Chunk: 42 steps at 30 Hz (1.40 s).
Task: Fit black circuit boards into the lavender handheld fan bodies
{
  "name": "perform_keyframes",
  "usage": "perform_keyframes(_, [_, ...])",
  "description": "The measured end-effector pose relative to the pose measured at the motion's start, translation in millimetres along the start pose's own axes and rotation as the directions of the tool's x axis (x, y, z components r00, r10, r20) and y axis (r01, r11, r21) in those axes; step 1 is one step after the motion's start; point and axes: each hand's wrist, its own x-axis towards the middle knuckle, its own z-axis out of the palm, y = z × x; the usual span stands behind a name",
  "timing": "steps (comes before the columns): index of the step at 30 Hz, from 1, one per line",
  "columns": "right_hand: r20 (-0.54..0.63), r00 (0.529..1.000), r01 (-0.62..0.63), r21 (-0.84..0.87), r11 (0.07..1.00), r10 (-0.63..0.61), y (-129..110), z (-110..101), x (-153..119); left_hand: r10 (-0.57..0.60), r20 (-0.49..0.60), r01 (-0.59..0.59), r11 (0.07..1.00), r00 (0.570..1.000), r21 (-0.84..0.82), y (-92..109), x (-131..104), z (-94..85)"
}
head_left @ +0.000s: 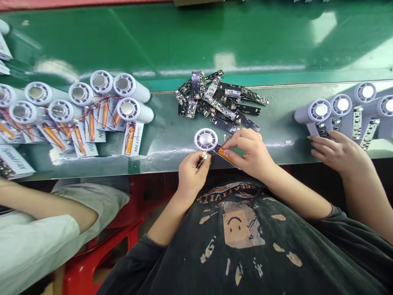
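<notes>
A green bench [166, 123] spans the frame, with the wearer's dark printed shirt [245, 262] at the bottom centre. A co-worker's arm [46, 200] lies at lower left, above a red stool [80, 266]. Rows of lilac fans [79, 93] fill the left, a smaller group of fans [340, 105] stands at right, and a heap of circuit boards [221, 107] sits above centre. Another person's hand [340, 155] touches the right-hand group. Near the frame's centre, by the bench's front edge, is the single fan [205, 139]. The right hand [251, 151] bends over its handle, thumb and forefinger close together beside an orange battery [220, 152]; whether they pinch a wire I cannot tell. Just below the fan's head, the left hand [194, 170] grips a small board [204, 156] between thumb and fingers.
</notes>
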Motion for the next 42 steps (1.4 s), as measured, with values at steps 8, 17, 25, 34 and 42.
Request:
perform_keyframes(8, [0.090, 0.995, -0.039, -0.095, 0.995, 0.048, -16.0, 19.7, 0.3, 0.073, -0.034, -0.071, 0.995, 0.997, 0.064, -4.3, -2.6, 0.6])
perform_keyframes(17, [0.128, 0.988, -0.085, -0.016, 0.996, 0.086, -16.8, 19.2, 5.5, -0.106, 0.049, 0.111, 0.986, 0.993, -0.125, -1.0, -2.6, 1.8])
perform_keyframes(25, [0.072, 0.990, -0.131, 0.131, 0.983, 0.122, -11.7, 23.7, 6.7, -0.117, 0.106, 0.129, 0.985, 0.988, -0.118, 0.2, -3.1, -6.9])
perform_keyframes(34, [0.122, 0.990, -0.071, -0.027, 0.997, 0.074, -18.2, 19.1, 7.1, -0.149, 0.115, 0.150, 0.989, 0.982, 0.006, -0.3, -26.8, -29.9])
perform_keyframes(42, [0.035, 0.995, 0.097, -0.262, 0.960, -0.091, -20.5, 25.4, 9.7, -0.251, 0.129, 0.258, 0.965, 0.959, -0.041, -3.2, -26.7, -18.4])
